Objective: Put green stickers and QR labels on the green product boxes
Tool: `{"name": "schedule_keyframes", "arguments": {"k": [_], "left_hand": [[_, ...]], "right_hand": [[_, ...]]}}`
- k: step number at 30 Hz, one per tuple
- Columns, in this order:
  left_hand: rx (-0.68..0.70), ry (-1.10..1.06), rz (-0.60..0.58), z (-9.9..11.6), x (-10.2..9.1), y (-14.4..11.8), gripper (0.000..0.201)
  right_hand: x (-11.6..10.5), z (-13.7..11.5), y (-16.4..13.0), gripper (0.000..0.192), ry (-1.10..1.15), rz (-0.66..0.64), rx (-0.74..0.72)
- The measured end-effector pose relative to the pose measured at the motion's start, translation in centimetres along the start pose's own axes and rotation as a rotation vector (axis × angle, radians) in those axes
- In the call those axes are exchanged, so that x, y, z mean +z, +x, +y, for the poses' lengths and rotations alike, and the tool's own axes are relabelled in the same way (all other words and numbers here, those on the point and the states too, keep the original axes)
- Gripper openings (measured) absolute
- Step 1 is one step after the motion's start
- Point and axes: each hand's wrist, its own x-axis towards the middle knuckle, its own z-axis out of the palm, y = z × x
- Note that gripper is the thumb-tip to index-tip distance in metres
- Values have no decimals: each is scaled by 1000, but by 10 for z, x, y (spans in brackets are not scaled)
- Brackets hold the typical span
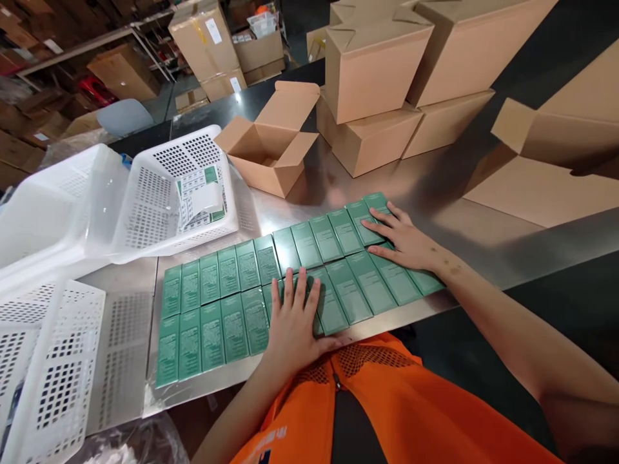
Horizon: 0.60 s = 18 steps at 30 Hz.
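Head: left hand (293,327), right hand (405,242) spread on green boxes (247,265); basket (149,205) holds printed sheets (193,182).

1. Green boxes (210,332): fine pale print in lines, too small to read.
2. Orange vest (411,412): whitish characters (271,436), too blurred to read.
3. Sheets (193,182) in the white basket (145,193): rows of small print, illegible.
4. Background carton (191,48): white label (213,30), writing indistinct.
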Motion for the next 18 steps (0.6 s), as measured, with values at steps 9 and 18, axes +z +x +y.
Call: {"name": "schedule_keyframes", "arguments": {"k": [9, 18], "left_hand": [[5, -61, -33, 3, 1, 13, 110], [-69, -102, -310, 4, -6, 36, 119]], "right_hand": [[-3, -6, 1, 70, 7, -3, 9], [-6, -6, 1, 71, 33, -17, -13]]}}
